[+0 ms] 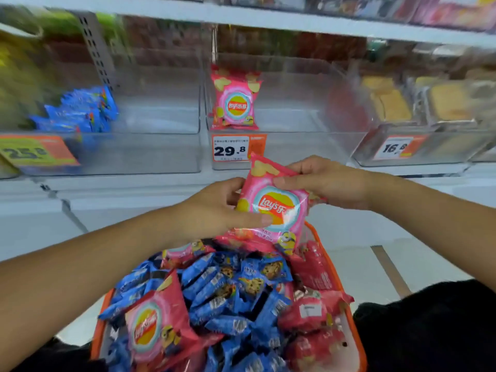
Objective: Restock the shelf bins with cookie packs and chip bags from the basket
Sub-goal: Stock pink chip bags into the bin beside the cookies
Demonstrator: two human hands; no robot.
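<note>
A pink Lay's chip bag (279, 208) is held above the basket by both hands. My left hand (214, 210) grips its left edge, thumb on the front. My right hand (324, 181) pinches its upper right corner. Below, the orange-rimmed basket (357, 342) holds several blue cookie packs (230, 294), red packs (314, 310) and more pink chip bags (153, 326). On the shelf, one pink chip bag (236, 100) stands upright in the clear middle bin (290, 146). Blue cookie packs (80, 111) lie in the left clear bin (139, 154).
Price tags read 25.8 (29, 151), 29.8 (230, 149) and 16.8 (394, 147) on the bin fronts. Bins at the right hold yellow-brown baked goods (389, 100). A white shelf (241, 20) runs overhead. Pale floor lies right of the basket.
</note>
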